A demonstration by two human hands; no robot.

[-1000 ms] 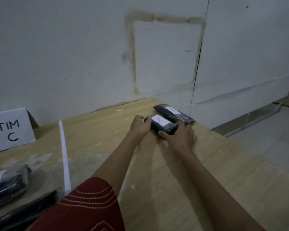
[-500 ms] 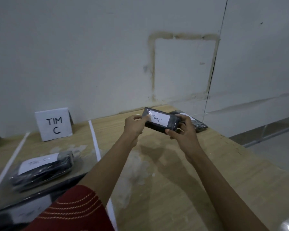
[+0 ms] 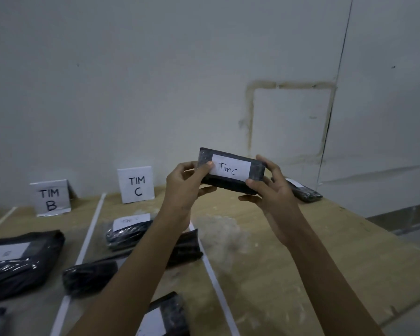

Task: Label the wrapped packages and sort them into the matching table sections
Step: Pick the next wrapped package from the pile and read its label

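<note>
I hold a black wrapped package (image 3: 255, 172) up in the air with both hands, its white label reading "Tim C" facing me. My left hand (image 3: 184, 187) pinches its left end, thumb on the label's edge. My right hand (image 3: 272, 190) grips its right end from below and behind. A "TIM C" sign (image 3: 136, 184) stands at the wall; below it, between white tape lines (image 3: 87, 241), lie several black packages (image 3: 129, 230). A "TIM B" sign (image 3: 50, 197) stands further left.
Another labelled black package (image 3: 303, 191) lies on the wooden table (image 3: 289, 263) near its right rear corner. A large black package (image 3: 17, 260) fills the TIM B section. The table's right edge drops to the floor. A white wall runs behind.
Both hands lifted the package off the table's right rear area and raised it leftward with its label facing me. My view swung left, bringing the TIM B sign and more packages into sight.
</note>
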